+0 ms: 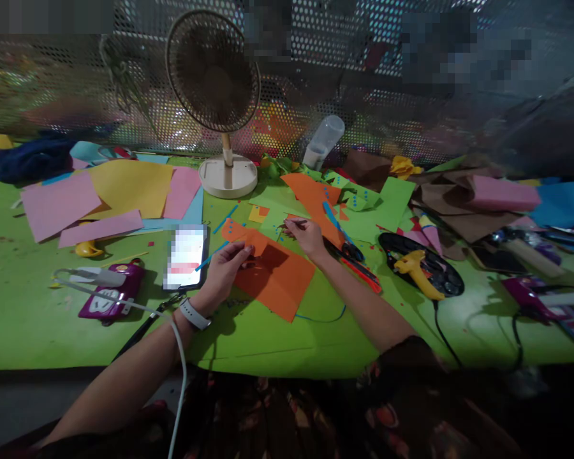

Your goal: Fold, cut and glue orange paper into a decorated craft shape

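Note:
My left hand (227, 271), a pale watch on its wrist, pinches the upper left edge of a sheet of orange paper (287, 280). That sheet lies partly raised over the green table. My right hand (309, 239) is closed just above the sheet's far edge, its fingertips together over a piece of green paper (273, 223); a thin dark item seems to be in them, too small to name. Small blue dots are on the green paper and on an orange flap (232, 226) beside it. A blue paper strip (212, 255) lies by my left hand.
A phone (185, 258) and a purple power strip (117, 293) with a white cable lie left. To the right are scissors (353, 250), a red cutter (361, 274) and a yellow glue gun (418, 271) on a black tray. A fan (228, 175) stands behind.

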A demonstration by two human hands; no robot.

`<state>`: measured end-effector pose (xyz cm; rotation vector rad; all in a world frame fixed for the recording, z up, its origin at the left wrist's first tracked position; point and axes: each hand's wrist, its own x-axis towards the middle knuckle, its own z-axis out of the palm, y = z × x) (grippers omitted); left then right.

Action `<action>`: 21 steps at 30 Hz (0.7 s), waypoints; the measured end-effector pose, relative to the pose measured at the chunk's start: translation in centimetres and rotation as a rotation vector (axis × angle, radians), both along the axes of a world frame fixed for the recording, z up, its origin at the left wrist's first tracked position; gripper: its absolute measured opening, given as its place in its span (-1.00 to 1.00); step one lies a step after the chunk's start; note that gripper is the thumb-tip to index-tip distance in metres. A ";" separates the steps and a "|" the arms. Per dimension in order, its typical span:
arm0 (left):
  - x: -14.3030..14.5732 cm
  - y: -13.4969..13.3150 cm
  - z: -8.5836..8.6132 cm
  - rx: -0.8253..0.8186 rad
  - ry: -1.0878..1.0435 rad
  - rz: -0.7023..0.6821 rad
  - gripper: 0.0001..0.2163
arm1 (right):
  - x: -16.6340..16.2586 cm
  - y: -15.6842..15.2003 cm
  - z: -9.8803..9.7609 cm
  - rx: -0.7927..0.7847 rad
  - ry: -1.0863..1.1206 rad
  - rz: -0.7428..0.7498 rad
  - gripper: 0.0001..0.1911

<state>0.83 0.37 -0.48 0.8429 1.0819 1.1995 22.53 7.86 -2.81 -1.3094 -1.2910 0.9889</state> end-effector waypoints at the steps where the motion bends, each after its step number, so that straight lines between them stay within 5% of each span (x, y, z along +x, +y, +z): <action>1: 0.0 0.0 -0.1 -0.001 0.005 -0.002 -0.67 | 0.0 0.0 -0.2 0.004 -0.006 -0.009 -0.63; 21: -0.1 0.0 0.0 -0.028 0.002 -0.002 -0.67 | 0.1 -1.6 -0.2 0.074 -0.063 0.028 -0.63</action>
